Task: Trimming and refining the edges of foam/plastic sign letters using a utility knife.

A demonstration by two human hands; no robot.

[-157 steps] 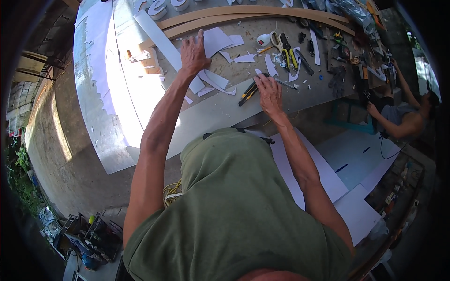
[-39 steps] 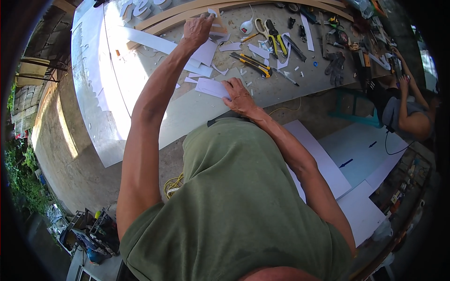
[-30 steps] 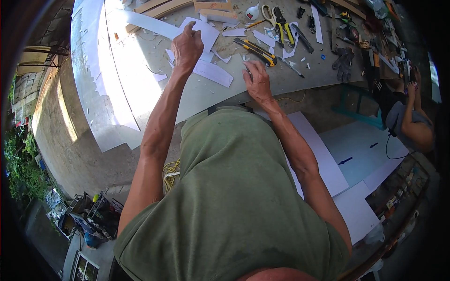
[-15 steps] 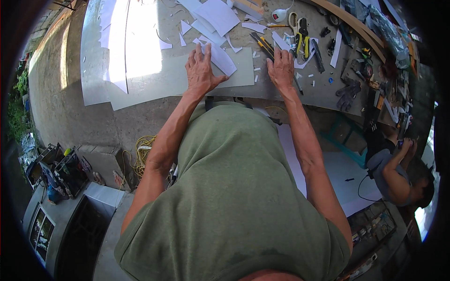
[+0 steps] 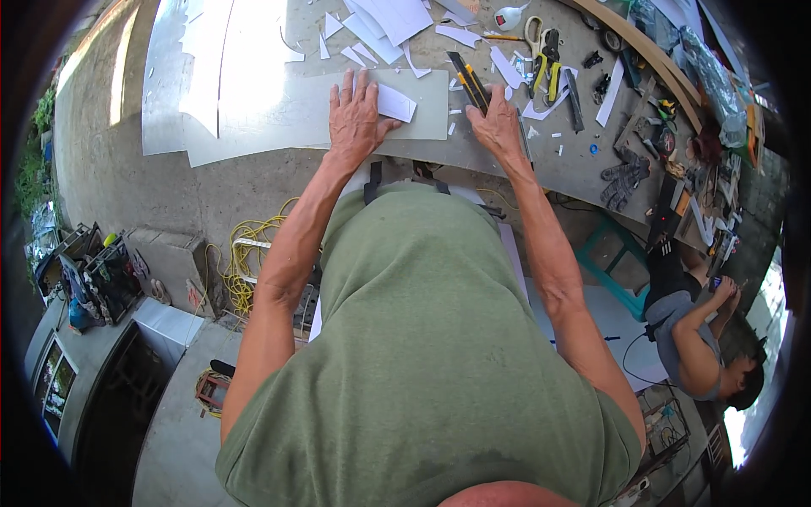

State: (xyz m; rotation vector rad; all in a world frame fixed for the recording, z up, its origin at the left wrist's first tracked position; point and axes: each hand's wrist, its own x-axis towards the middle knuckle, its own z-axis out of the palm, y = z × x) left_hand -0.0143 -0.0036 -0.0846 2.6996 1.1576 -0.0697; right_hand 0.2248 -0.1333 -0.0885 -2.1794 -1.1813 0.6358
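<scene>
My left hand point(image 5: 353, 117) lies flat with its fingers stretched over a small white sheet piece point(image 5: 395, 103). That piece rests on a larger grey sheet point(image 5: 279, 114) along the near edge of the table, partly hidden under the hand. My right hand point(image 5: 498, 127), to the right of the sheet, has thumb and fingers closed around a black and yellow utility knife point(image 5: 470, 80), whose front end points away and to the left. Right of it lie yellow-handled snips point(image 5: 547, 63) and scissors point(image 5: 533, 38).
White offcuts point(image 5: 393, 19) are scattered on the grey table point(image 5: 507, 160). A dark glove point(image 5: 625, 179) and assorted tools lie on its right. Yellow cord point(image 5: 245, 262) is coiled on the floor at left. At far right sits another person point(image 5: 688, 329), near a green stool point(image 5: 612, 262).
My right hand has closed on the utility knife, which lay under its fingers before. The white piece has turned under my left hand, now lying flatter across the grey sheet.
</scene>
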